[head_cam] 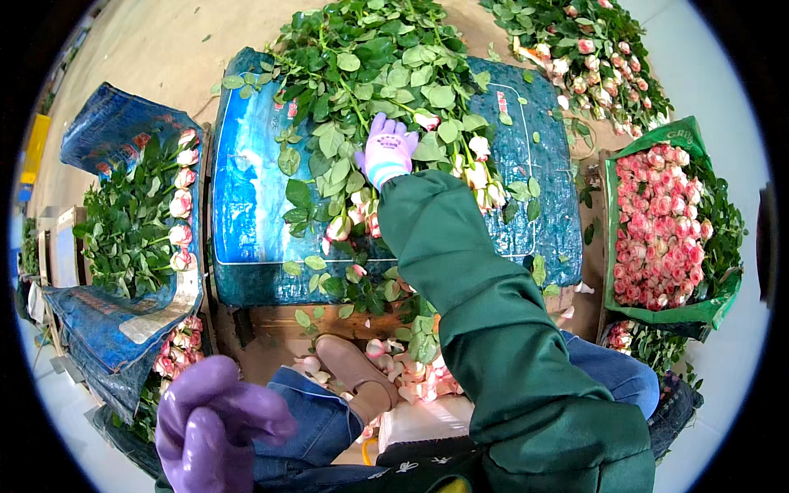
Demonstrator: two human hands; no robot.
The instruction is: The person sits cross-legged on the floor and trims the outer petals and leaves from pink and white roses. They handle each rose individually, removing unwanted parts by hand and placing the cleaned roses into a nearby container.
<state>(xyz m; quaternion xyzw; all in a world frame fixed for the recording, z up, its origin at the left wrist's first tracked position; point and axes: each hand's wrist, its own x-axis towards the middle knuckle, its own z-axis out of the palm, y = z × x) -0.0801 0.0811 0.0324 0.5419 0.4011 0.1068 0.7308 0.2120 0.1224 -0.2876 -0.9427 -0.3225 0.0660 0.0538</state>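
Note:
My right hand (389,148), in a pale purple and white glove with a dark print, lies palm down on a heap of cut roses (394,74). Its fingers are spread over stems and leaves, and I see no stem held in them. A pink-and-white rose bloom (426,119) is just right of its fingertips. Low on the left, close to the camera, my left hand (216,425) wears a glossy purple rubber glove. Its fingers are curled in, with nothing visible between them. Under the heap is a table covered in blue woven plastic sheeting (246,203).
On the left, a blue-sheeted holder (123,339) bears a row of roses (181,203). To the right, a green wrap (653,314) holds densely packed pink roses (658,228). More roses (592,68) lie on the floor at top right. Loose petals (425,379) surround my shoe (354,363).

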